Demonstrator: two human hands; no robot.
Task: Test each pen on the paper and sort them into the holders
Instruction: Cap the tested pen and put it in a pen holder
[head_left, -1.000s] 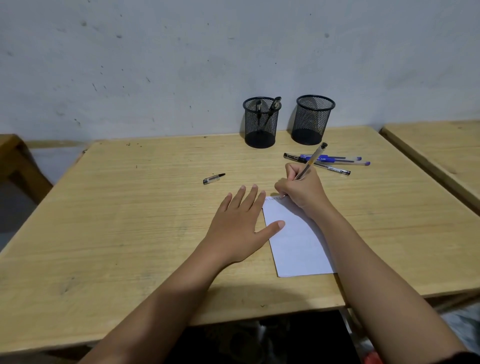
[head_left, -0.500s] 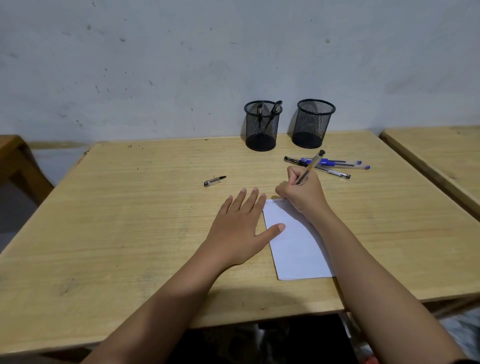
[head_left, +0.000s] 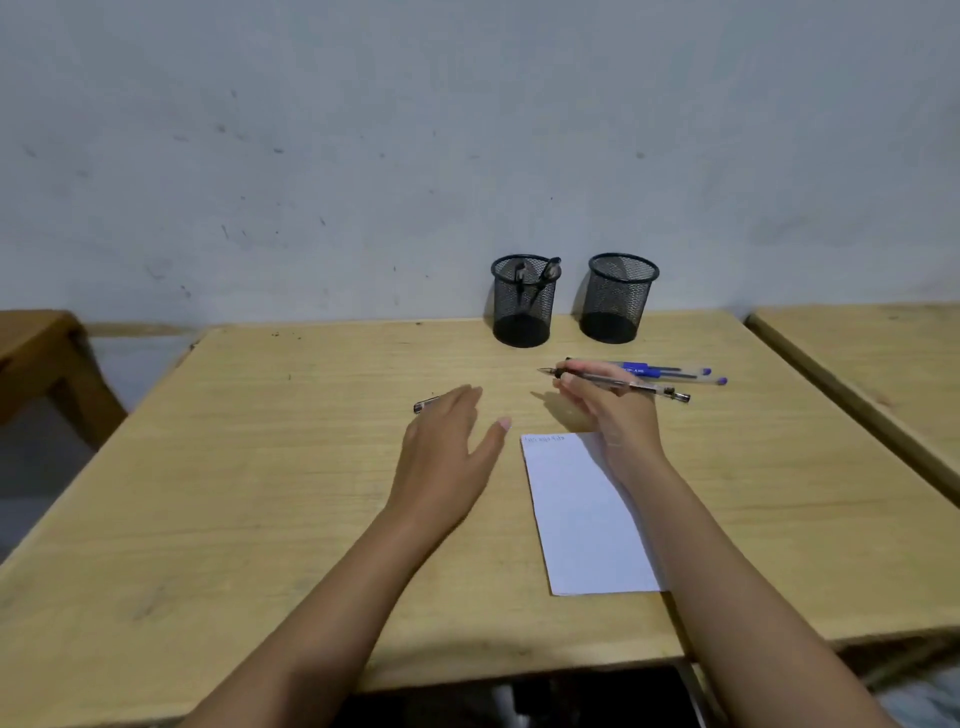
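Note:
My right hand (head_left: 608, 410) holds a clear pen (head_left: 623, 384) level above the table, its tip pointing left, just beyond the top of the white paper (head_left: 587, 519). Faint scribbles mark the paper's top edge. My left hand (head_left: 449, 441) hovers with straight fingers over a pen cap (head_left: 423, 405), which it partly hides. Two blue pens (head_left: 670, 371) lie behind my right hand. At the back stand two black mesh holders: the left holder (head_left: 523, 306) has two pens in it, and no pens show in the right holder (head_left: 618, 301).
The wooden table (head_left: 260, 493) meets a grey wall at the back. A second table (head_left: 883, 364) stands close on the right, and a wooden bench (head_left: 41, 353) on the left.
My right hand has lifted the pen off the paper and turned it level. My left hand has left the paper's edge and moved forward and left toward the pen cap.

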